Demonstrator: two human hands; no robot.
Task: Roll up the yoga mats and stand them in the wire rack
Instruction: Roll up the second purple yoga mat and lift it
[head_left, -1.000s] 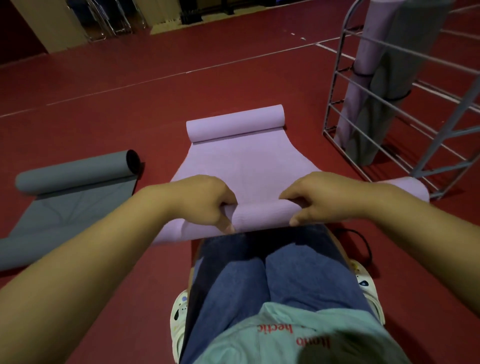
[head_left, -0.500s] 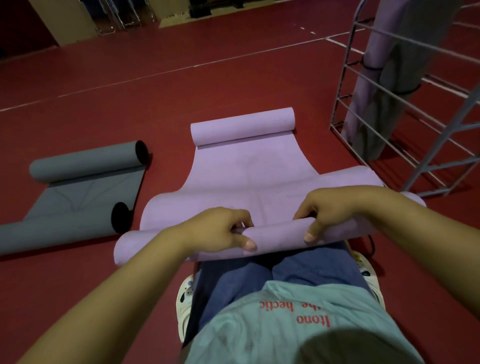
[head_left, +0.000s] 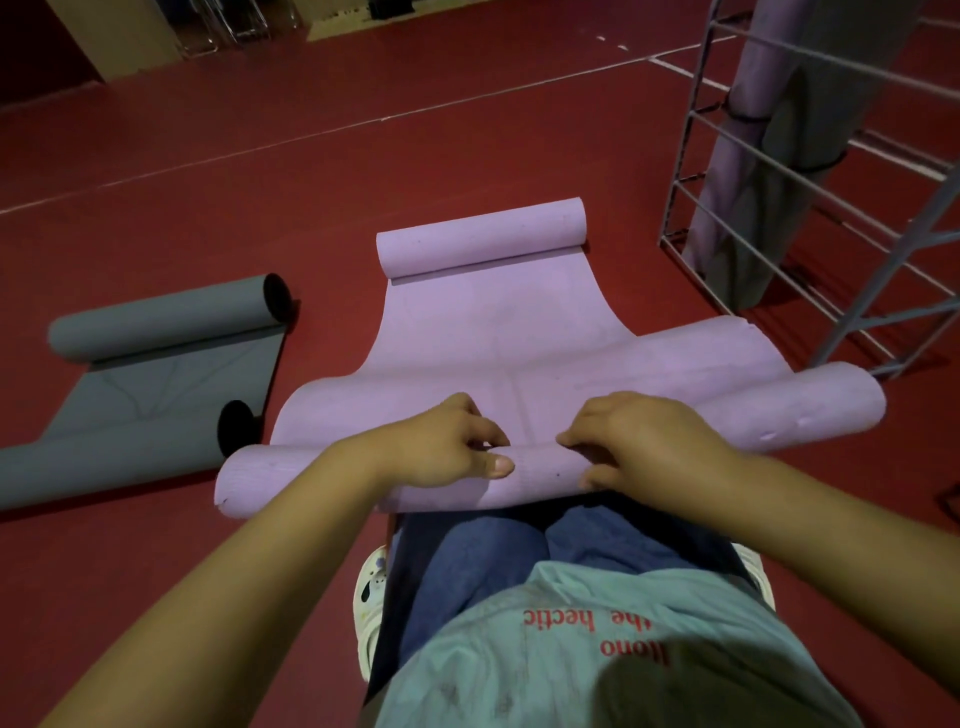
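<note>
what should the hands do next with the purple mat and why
Probably push the near roll forward another turn. Both the left hand and right hand grip it near its middle, and a long flat stretch of the purple mat lies ahead, with its far end curled the other way. It is not ready for the wire rack.

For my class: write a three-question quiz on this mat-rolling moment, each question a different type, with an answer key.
1. True or false: both hands grip the near roll of the purple mat.
2. How many rolled mats already stand in the wire rack? A) none B) two C) five
3. Fill in: the grey mat lies to the person's ____.

Key:
1. True: the left hand and the right hand curl round it.
2. B: one purple, one grey.
3. left
</note>
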